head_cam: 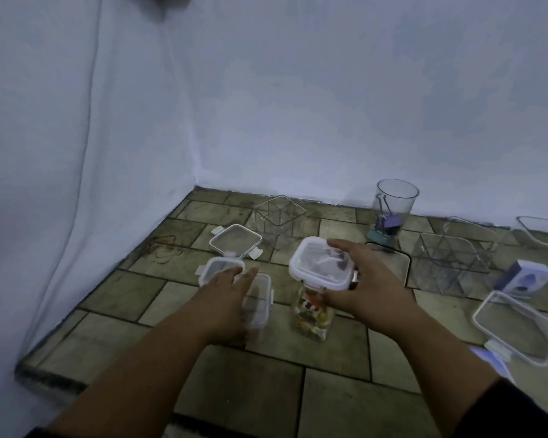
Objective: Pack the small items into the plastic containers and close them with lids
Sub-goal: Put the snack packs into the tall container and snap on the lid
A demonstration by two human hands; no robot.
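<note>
- while my right hand (370, 279) grips the white-rimmed lid (314, 263) at frame centre, thumb and fingers curled round its edges, that lid sits atop the tall container (312, 314), colourful inside.
- my left hand (231, 289), fingers straight, rests on a lidded container (261, 298) just left of it.

Tall clear container (312, 314) standing upright on the tiles, packed with colourful small items (310, 306) — white-rimmed lid (317, 263) sitting on top.

The right hand (370, 279) is gripping that lid from its right side. Just to the left a smaller lidded container (260, 298) is sitting half under the left hand (231, 286), another lid (219, 267) is touching it behind — can't tell what's under it — and a loose square lid (234, 245) is lying flat further back.
</note>
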